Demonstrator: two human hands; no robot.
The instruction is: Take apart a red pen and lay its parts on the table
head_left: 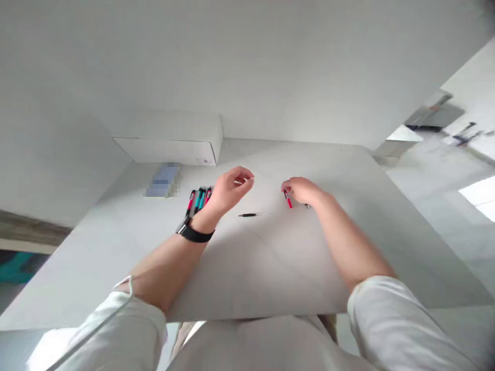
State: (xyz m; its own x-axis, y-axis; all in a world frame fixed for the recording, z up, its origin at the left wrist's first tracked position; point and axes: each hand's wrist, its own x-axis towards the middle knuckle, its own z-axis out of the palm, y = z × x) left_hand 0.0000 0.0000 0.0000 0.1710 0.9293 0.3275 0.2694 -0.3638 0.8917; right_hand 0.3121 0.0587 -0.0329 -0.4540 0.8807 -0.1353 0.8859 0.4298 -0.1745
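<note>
- While the right hand (300,189) pinches a red pen part (289,201) at its fingertips, the left hand (231,189) curls half-open, its hold, if any, unclear.
- On the table (270,273) between them lies a black pen part (246,215).
- Red and teal pens (201,199) lie grouped beside the left hand.

Plain grey wall (278,67) behind a pale table (263,278), with grey floor (433,188) and bright white patch (479,198) at right.

The red pen part (290,202) at the right hand (303,189) looked plastic, the tabletop (251,268) below smooth and matt, the box (170,150) beyond the left hand (229,191) like matt card.
</note>
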